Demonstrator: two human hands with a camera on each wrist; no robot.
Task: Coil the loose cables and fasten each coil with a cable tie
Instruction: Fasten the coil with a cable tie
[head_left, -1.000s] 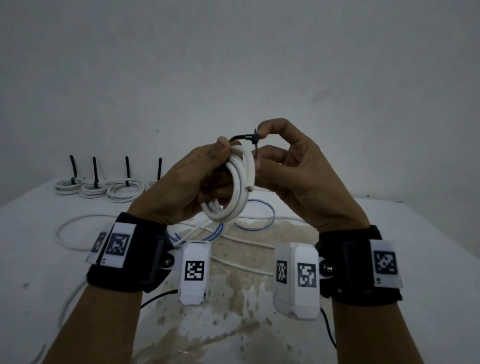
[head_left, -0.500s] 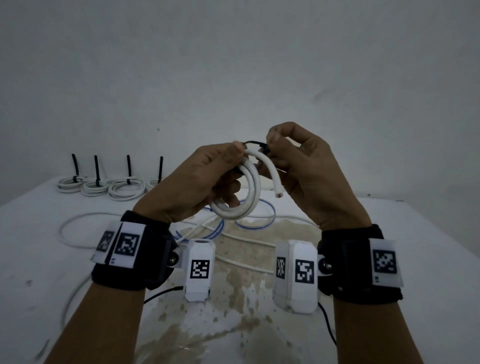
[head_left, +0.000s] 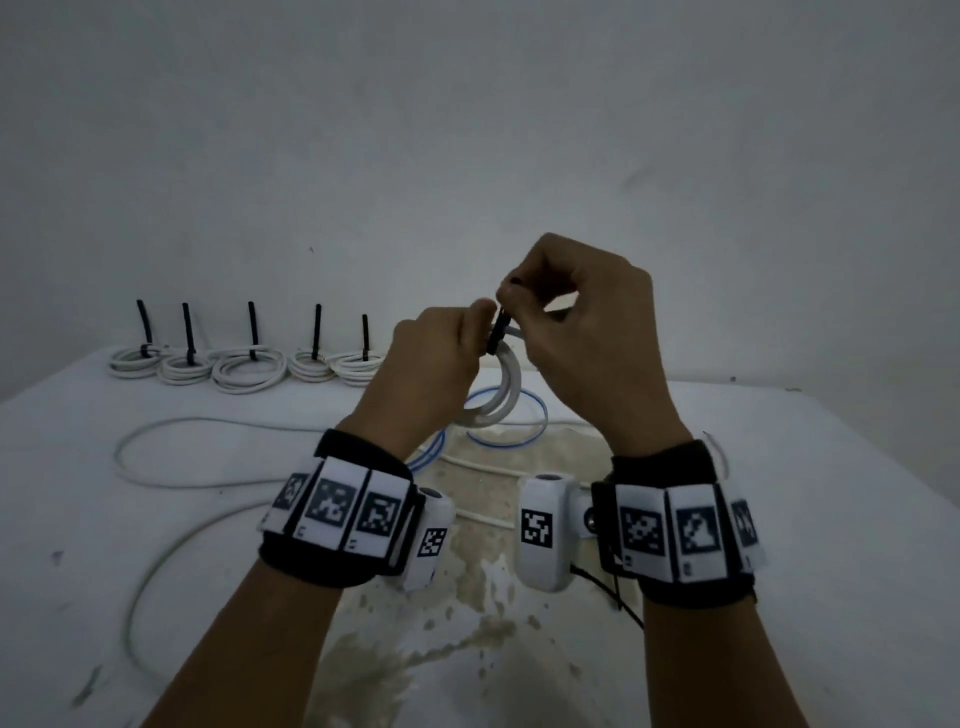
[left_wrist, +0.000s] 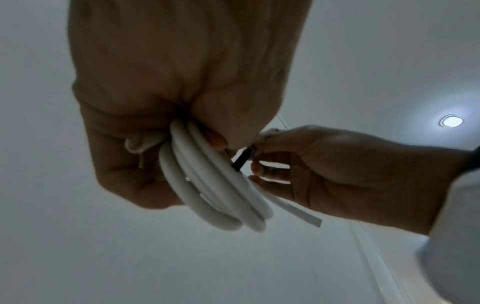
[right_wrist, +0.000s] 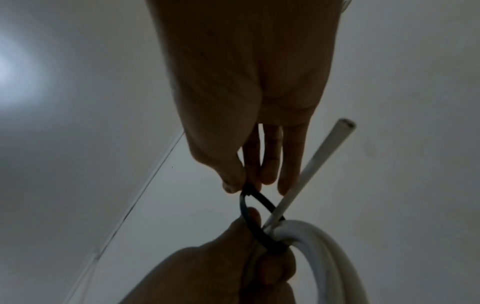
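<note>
I hold a small coil of white cable up in front of me above the table. My left hand grips the top of the white cable coil, fingers curled round its strands. A black cable tie loops round the coil where the left hand holds it. My right hand pinches the black cable tie near the loop's top between thumb and fingers. One loose cable end sticks out past the right hand.
Several tied white coils with upright black tie tails line the table's back left. Loose white cables and a blue-edged cable lie on the white table under my hands. A stained patch runs down the middle.
Both hands have turned so their backs face the head camera. The right hand has shifted its pinch on the tie, whose loop now sits round the coil's top.
</note>
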